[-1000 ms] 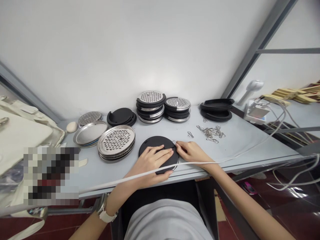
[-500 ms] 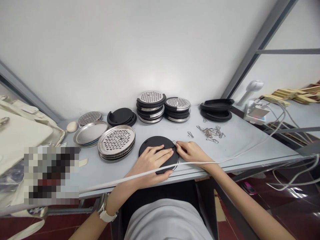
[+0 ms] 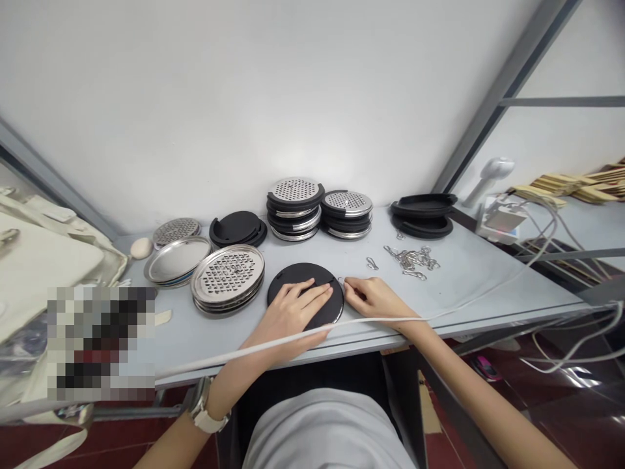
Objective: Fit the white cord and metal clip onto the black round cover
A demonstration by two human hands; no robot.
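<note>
A round black plastic disc (image 3: 303, 273) with a metal rim showing at its right side lies near the table's front edge. My left hand (image 3: 295, 312) rests on it, fingers stretched out flat over the top and thumb along the near rim. At the disc's right edge, my right hand (image 3: 368, 299) is closed in a pinch on a small metal wire clip (image 3: 340, 279); only a thin loop of the clip shows. Loose clips (image 3: 414, 259) of similar wire lie in a pile beyond my right hand, with a few apart from it.
Perforated metal grater discs (image 3: 229, 273) are stacked at left, beside plain metal discs (image 3: 180, 258). Black holders (image 3: 237, 229) and stacks of holders with graters (image 3: 295, 208) line the wall. More black holders (image 3: 422, 215) stand at right. A white cable (image 3: 254, 348) crosses in front.
The black disc has shifted slightly left under my left hand, away from my right fingers. My right hand has stayed almost in place, and a small gap now shows between it and the disc.
</note>
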